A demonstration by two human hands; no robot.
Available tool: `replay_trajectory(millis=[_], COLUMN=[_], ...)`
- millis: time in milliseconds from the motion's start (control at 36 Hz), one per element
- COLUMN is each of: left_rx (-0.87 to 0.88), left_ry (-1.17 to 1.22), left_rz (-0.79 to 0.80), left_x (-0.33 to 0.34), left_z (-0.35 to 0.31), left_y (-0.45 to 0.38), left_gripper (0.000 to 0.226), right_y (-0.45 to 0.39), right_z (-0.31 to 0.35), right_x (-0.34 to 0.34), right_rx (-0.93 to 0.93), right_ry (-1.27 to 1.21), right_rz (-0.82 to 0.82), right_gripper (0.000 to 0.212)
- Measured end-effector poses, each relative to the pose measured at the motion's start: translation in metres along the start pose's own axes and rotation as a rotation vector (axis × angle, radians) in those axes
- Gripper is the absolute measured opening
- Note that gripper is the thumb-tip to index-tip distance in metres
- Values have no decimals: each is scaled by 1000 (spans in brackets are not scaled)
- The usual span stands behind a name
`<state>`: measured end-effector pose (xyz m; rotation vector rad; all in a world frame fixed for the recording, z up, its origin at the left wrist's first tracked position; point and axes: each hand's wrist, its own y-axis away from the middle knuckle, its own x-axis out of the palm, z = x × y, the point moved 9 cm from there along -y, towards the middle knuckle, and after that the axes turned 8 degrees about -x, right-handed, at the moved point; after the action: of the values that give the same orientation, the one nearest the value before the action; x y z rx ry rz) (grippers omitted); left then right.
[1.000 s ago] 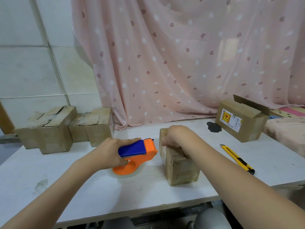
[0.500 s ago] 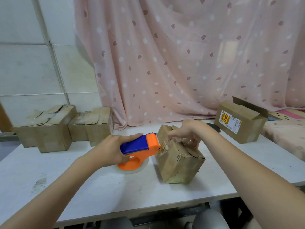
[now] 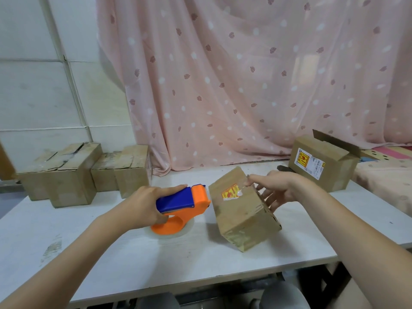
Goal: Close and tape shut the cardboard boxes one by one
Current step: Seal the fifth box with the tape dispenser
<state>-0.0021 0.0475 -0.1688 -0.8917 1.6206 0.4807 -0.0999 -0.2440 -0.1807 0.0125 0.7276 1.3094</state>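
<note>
White table [image 3: 124,262], cardboard boxes [image 3: 66,177] far left, tilted box [image 3: 240,210], labelled box [image 3: 321,163]

Four cardboard boxes [image 3: 243,210], one tape dispenser [image 3: 181,207], two hands [image 3: 142,204], one table [image 3: 133,259], one curtain [image 3: 245,85].

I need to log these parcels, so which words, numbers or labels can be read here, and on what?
None can be read.
Yellow and red sticker on the tilted box: print blurred, partly under tape.
Yellow and red sticker and white label on the open box: print too small.
Tape dispenser: no text visible.
</note>
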Motion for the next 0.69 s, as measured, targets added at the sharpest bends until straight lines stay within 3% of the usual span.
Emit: replay_trajectory(millis=[250,472,583,639,694], left_rx=[41,18,15,13,9], left_ry=[-75,-26,-2,-3,-2], left_rz=[56,73,78,84,89], left_x=[6,13,15,14,14], left_z=[-11,-16,-23,-24,-25], left_y=[-11,-19,-22,-22,-22], left_gripper=[85,85,85,85,85], right_y=[-14,-15,-18,-17,-12], right_z=[-31,-33,-45,-43,-27], right_x=[12,15,24,22,12], right_rx=[-26,-45,-28,-52,-146], right_ry=[-221,-263,-273,-189,152], right_rz=[13,-11,1,-62,-201], right_gripper=[60,38,41,42,42])
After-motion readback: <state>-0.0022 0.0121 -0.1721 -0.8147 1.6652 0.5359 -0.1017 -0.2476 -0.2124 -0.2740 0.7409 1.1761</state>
